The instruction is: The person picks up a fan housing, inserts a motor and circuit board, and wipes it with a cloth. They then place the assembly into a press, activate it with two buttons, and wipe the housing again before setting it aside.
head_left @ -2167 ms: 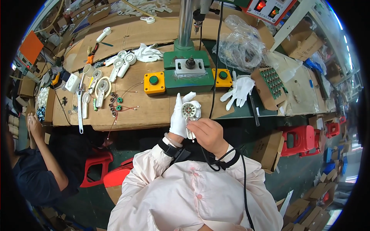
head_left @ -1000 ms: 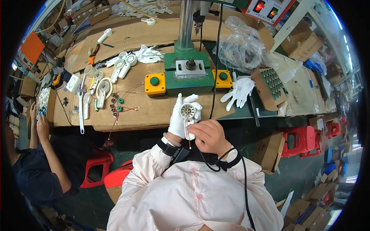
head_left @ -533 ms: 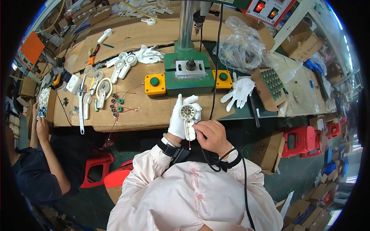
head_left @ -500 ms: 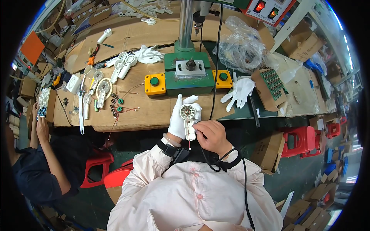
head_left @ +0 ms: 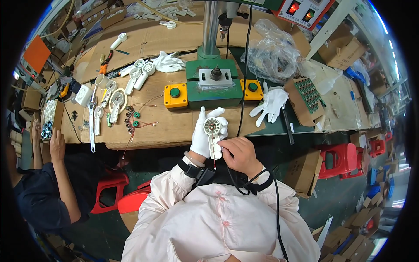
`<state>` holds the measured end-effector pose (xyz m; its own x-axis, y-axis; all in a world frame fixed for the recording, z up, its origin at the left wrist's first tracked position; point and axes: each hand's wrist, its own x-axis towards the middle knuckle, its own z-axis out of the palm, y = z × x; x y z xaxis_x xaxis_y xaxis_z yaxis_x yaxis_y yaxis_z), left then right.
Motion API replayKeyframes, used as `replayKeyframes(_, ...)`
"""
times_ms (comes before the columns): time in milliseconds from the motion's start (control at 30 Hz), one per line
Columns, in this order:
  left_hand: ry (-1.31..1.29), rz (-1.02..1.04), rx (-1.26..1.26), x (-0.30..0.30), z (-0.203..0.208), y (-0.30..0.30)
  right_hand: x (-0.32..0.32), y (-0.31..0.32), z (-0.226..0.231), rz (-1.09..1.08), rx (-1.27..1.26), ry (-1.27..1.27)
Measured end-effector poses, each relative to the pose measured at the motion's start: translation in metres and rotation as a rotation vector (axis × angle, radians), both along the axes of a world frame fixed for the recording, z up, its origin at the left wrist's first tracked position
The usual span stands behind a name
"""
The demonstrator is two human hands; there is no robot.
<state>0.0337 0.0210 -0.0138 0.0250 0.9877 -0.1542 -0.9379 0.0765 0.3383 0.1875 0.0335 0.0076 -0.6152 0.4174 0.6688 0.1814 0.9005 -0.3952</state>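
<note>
My left hand (head_left: 199,139), in a white glove, holds a white handheld fan housing (head_left: 215,146) above the table's front edge. Its round, slotted head holds a small motor with a coil (head_left: 212,126). A thin red wire (head_left: 214,162) runs down over the handle and hangs below it, ending in a small white plug. My bare right hand (head_left: 241,153) pinches the handle from the right, with thumb and forefinger at its edge. What lies right between those fingertips is too small to tell. A black cable hangs from the right wrist.
Ahead stands a green press (head_left: 214,94) with a yellow button box on each side. White fan housings (head_left: 117,105), motors and wires (head_left: 133,120) lie to the left. A white glove (head_left: 273,104) and a box of circuit boards (head_left: 307,98) are at right. A co-worker (head_left: 48,187) sits left.
My hands and the fan housing stay nearly in place; my right fingers shift very slightly. At the left, the co-worker's hands have moved apart, away from the small parts by the box.
</note>
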Motion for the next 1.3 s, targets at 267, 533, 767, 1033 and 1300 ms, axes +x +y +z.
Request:
replayKeyframes(267,-0.002,-0.002,0.034,0.000,-0.005,0.001,0.001,0.001,-0.002,0.004,-0.009,-0.005)
replayKeyframes(533,-0.014,0.006,0.035,0.001,-0.004,0.001,0.003,0.001,0.002,0.019,-0.169,-0.025)
replayKeyframes(767,-0.033,-0.020,0.035,-0.001,-0.006,0.004,0.004,0.006,0.001,0.096,-0.186,-0.012)
replayKeyframes(1033,0.012,0.178,-0.106,0.004,-0.002,0.014,0.004,0.002,0.002,0.012,-0.724,-0.102)
replayKeyframes(1300,-0.075,0.089,0.024,0.005,-0.001,0.020,0.004,0.001,-0.005,0.065,-1.027,-0.087)
